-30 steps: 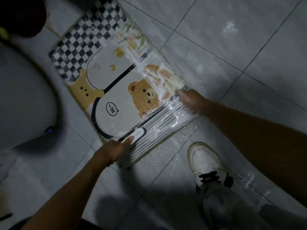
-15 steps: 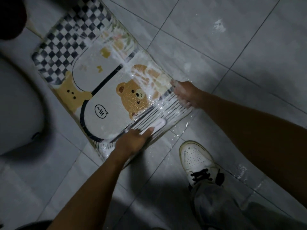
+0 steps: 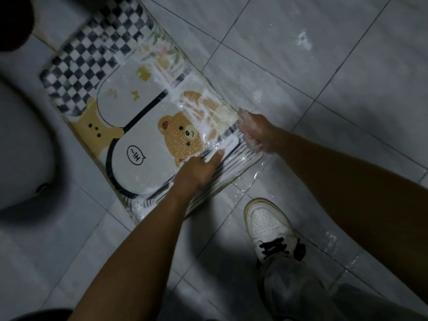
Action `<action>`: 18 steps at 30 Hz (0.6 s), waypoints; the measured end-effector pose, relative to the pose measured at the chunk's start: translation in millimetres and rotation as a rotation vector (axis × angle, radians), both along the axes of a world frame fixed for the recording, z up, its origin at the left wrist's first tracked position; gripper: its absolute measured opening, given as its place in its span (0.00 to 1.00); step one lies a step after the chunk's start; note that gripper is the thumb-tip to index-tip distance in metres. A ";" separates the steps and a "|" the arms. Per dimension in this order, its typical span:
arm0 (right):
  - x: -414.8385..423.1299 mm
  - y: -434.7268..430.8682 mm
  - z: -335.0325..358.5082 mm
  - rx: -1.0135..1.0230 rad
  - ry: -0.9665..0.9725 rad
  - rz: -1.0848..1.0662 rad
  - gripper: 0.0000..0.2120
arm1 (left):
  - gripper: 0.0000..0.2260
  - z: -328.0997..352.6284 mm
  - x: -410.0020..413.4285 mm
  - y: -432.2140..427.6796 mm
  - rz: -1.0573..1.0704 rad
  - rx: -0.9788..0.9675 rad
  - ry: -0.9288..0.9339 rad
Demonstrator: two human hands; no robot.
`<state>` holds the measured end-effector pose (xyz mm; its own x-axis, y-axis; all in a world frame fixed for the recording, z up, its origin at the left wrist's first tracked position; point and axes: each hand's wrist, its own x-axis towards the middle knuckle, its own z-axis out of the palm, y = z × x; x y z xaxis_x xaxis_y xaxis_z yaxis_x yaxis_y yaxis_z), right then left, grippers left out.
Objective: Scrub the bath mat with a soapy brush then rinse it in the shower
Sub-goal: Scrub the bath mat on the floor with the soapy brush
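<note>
**Bath mat under the brush, tiled floor**

- Bath mat (image 3: 129, 126): lies flat and slantwise on the grey floor tiles (image 3: 301, 72), running from the upper left of the frame to the centre. Its print has a black-and-white check at the far end, bears in the middle and stripes at the near end. White foam and a wet sheen cover its right half.
- Brush (image 3: 228, 145): white, lying on the striped band just right of the brown bear.
- Left hand (image 3: 196, 172): centre of the frame, fingers curled round the brush handle, bristle end pointing to the upper right.
- Right hand (image 3: 254, 133): at the mat's right edge, coated in suds and touching the mat. Whether it pinches the edge or only presses on it cannot be told.
- Shoe (image 3: 268, 225): white with black laces, lower right, on wet tile near the mat's corner.
- Suds patch (image 3: 303, 40): upper right, well apart from the mat.
</note>
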<state>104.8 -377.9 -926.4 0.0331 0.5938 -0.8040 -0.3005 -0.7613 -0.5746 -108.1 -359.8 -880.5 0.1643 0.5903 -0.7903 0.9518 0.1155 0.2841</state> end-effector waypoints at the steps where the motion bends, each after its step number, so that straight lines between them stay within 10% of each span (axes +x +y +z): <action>1: -0.3 1.3 2.3 -0.003 -0.012 0.021 0.27 | 0.41 -1.0 -21.9 2.0 0.020 -0.051 0.032; 18: -19.5 10.2 -1.0 -0.048 -0.266 0.008 0.26 | 0.46 9.2 -125.8 -15.3 0.100 -0.037 0.083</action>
<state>85.3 -367.7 -927.3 0.2423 0.5563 -0.7949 -0.1374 -0.7914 -0.5957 -233.9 -375.1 -871.3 0.0391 0.5705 -0.8204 0.9549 0.2204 0.1988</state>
